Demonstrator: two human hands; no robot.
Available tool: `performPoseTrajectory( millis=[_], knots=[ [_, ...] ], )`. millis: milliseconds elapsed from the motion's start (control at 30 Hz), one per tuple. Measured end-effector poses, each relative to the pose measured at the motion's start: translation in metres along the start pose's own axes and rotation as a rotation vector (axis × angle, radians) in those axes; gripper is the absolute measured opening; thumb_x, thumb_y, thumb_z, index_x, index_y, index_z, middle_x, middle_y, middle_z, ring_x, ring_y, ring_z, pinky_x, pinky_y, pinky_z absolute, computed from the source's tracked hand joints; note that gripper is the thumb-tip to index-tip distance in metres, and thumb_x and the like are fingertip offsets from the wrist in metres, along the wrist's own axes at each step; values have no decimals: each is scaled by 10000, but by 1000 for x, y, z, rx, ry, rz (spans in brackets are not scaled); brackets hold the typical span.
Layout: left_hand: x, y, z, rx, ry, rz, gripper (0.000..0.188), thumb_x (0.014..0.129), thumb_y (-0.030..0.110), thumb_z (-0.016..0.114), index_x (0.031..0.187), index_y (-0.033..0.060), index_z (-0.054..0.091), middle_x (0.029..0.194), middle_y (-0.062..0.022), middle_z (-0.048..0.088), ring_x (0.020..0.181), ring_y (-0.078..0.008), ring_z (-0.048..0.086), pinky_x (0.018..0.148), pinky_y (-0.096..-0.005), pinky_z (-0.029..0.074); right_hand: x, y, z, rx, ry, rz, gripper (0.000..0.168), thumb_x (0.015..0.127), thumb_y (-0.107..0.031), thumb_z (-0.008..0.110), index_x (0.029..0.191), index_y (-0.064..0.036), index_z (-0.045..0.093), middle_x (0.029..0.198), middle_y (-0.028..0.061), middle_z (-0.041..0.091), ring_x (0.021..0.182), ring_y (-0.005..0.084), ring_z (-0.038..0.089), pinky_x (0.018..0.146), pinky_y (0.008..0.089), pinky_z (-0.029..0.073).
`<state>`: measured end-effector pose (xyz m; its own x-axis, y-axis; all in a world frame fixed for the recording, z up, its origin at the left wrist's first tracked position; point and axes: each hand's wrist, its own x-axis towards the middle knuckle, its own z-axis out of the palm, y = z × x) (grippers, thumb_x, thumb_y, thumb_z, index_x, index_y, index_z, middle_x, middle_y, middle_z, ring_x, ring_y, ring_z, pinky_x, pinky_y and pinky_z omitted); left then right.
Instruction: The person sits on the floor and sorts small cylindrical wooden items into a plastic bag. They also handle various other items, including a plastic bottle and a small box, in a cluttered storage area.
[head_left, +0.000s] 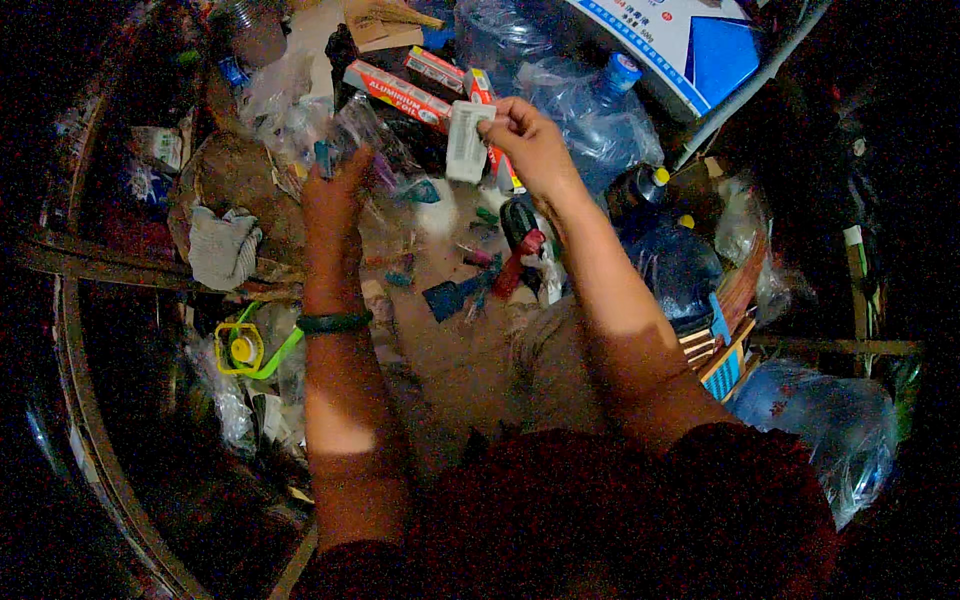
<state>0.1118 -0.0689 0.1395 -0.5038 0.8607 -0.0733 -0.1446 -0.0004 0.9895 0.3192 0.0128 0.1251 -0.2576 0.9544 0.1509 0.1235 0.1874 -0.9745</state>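
My right hand (534, 150) pinches a small white packet (468, 144) with printing on it, by its upper right edge. It hangs in front of several orange and white aluminium foil boxes (397, 94). My left hand (336, 187), blurred and in shadow, is raised opposite, with a dark band (334, 322) around the wrist. Crumpled clear plastic (366, 124) and a small teal piece (323, 159) are at its fingers; whether it grips either is unclear. Between my arms, small litter and a dark blue object (448, 298) lie on the brown ground.
A blue and white carton (675, 45) and large clear plastic bottles (592, 112) stand at the upper right. A grey knitted cloth (223, 246) drapes beside a wooden bar (127, 266) on the left. Dark capped bottles (641, 191) and a plastic-wrapped bundle (825, 420) are at right.
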Motion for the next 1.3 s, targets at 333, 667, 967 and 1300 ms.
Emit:
performPoseTrajectory(
  millis=[333, 667, 967, 1300],
  knots=[
    [3, -9, -7, -53, -24, 7, 376, 743, 205, 693, 1029, 6, 551, 910, -76, 609, 763, -170, 570, 676, -296, 449, 0, -7, 13, 256, 4, -35, 107, 852, -103, 540, 935, -36, 551, 840, 55, 616, 696, 92, 565, 646, 196, 469],
    [1, 22, -5, 65, -59, 32, 381, 740, 242, 692, 1017, 16, 562, 935, -78, 612, 812, -182, 563, 735, -325, 439, 7, -31, 23, -195, 33, -208, 436, 779, -91, 633, 1183, -50, 476, 897, 54, 600, 774, 79, 550, 663, 207, 439],
    [-12, 22, -2, -83, -122, -39, 433, 727, 283, 707, 1037, 23, 552, 934, -77, 610, 818, -188, 556, 729, -330, 437, -9, -40, 29, -81, -88, -321, 917, 757, 39, 587, 1413, -142, -27, 1411, 226, 213, 1087, 162, 459, 863, 279, 409],
    [-15, 25, -10, 76, -172, -153, 435, 724, 275, 709, 1052, 33, 556, 952, -82, 609, 827, -201, 558, 736, -344, 442, -26, -51, 40, 0, -270, -237, 983, 740, 84, 559, 1398, -181, -122, 1448, 168, 163, 764, 71, 485, 652, 221, 431]
  ],
)
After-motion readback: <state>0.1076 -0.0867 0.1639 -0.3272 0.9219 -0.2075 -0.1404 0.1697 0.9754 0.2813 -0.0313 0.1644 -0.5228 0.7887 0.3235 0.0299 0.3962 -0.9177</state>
